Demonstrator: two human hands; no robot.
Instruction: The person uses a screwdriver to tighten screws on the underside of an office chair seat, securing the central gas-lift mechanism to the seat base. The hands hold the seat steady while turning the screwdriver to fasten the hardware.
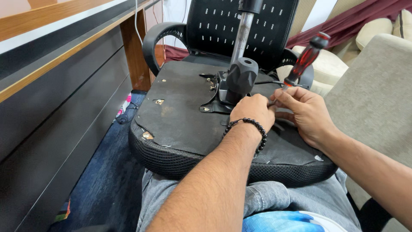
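An upturned black office chair seat (180,116) rests on my lap, its underside facing up. A black mechanism (240,79) with a metal gas cylinder (242,34) stands at its middle. My left hand (253,112), with a black bead bracelet on the wrist, is closed beside the mechanism's plate, fingers bunched at the screwdriver's tip. My right hand (302,112) pinches the shaft of a red-and-black-handled screwdriver (305,60), which tilts up to the right. The tip and what it touches are hidden by my fingers.
A grey and wood desk front (56,86) runs along the left. The chair's mesh backrest (231,21) and armrest (161,36) stand beyond the seat. A beige sofa (377,94) is on the right. Blue carpet (107,184) lies below.
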